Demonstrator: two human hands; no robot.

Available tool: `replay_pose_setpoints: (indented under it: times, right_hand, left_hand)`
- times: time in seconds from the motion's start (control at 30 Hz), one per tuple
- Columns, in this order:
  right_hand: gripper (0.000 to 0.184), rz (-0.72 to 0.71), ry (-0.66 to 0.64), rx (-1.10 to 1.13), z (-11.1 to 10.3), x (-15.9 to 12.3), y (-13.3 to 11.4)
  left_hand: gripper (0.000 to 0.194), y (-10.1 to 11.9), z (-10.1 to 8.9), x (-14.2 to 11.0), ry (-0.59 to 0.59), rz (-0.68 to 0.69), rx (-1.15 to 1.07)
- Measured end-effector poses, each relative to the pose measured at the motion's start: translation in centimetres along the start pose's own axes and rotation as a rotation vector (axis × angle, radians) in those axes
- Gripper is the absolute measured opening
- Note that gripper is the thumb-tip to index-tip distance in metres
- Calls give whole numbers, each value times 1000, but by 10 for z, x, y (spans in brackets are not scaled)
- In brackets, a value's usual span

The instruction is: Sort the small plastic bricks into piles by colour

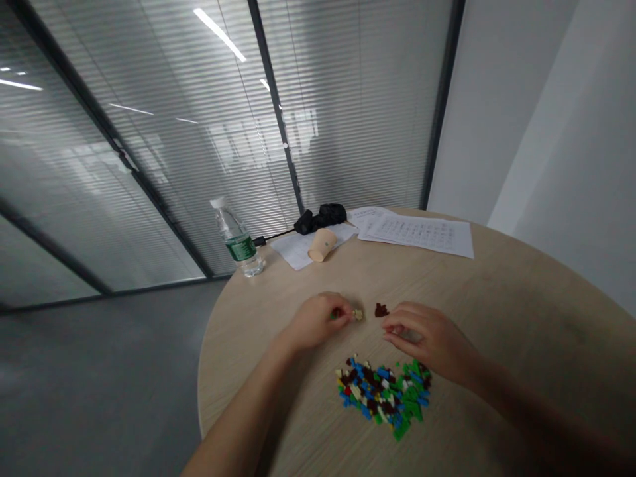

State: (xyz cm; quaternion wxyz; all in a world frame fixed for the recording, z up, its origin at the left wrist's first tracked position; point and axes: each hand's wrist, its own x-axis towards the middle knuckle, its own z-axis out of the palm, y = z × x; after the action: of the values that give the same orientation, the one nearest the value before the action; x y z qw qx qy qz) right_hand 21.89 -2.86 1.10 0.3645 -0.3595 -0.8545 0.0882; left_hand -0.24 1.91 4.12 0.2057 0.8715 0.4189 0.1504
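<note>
My left hand is closed above the table, its fingertips curled round a small green brick that is mostly hidden. Just right of those fingertips lies a little cluster of beige bricks. A small group of dark brown bricks lies between the hands, close to the fingertips of my right hand. That hand is half curled, thumb and forefinger a little apart, with nothing visible between them. Nearer to me is a loose heap of toy bricks in green, blue, brown, beige, white, yellow and red.
A water bottle stands at the round table's left edge. Farther back, a paper cup lies on its side on a sheet, near a black bundle. Printed sheets lie at the back right. Glass panels with blinds rise behind.
</note>
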Motion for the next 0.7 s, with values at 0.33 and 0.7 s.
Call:
replay_pose_setpoints:
  times: [0.33, 0.7]
  right_hand:
    - [12, -12, 9, -53, -2, 1, 0]
    - [12, -43, 52, -51, 0, 1, 2]
  left_hand:
    - [11, -23, -12, -4, -55, -151, 332]
    - [11, -23, -8, -4, -70, -185, 351]
